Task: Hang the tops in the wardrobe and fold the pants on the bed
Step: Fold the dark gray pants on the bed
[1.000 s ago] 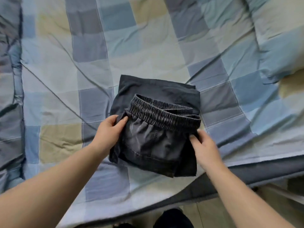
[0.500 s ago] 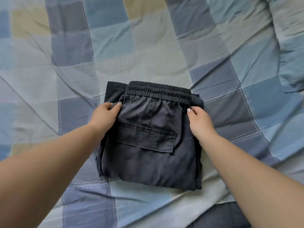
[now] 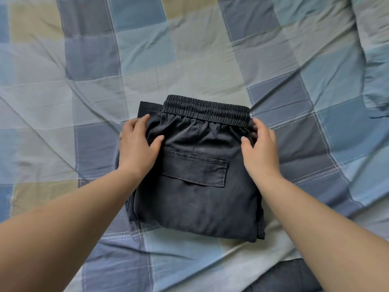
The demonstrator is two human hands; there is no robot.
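Note:
Dark grey pants (image 3: 195, 197) lie folded into a compact rectangle on the checked bed cover (image 3: 189, 60), elastic waistband at the far edge and a back pocket flap facing up. My left hand (image 3: 136, 148) rests on the pile's left edge, fingers relaxed and thumb lying on the fabric. My right hand (image 3: 261, 152) touches the right edge just below the waistband, fingers loosely bent along the side and thumb on top. No tops or wardrobe are in view.
The blue, grey and beige patchwork cover is wrinkled all around the pants. A raised fold of the same bedding (image 3: 376, 60) sits at the far right. A dark grey strip (image 3: 284, 279) shows at the bed's near edge.
The waistband half has been folded over and laid flat on the pile. My hands went from gripping the pants' sides to resting loosely against them.

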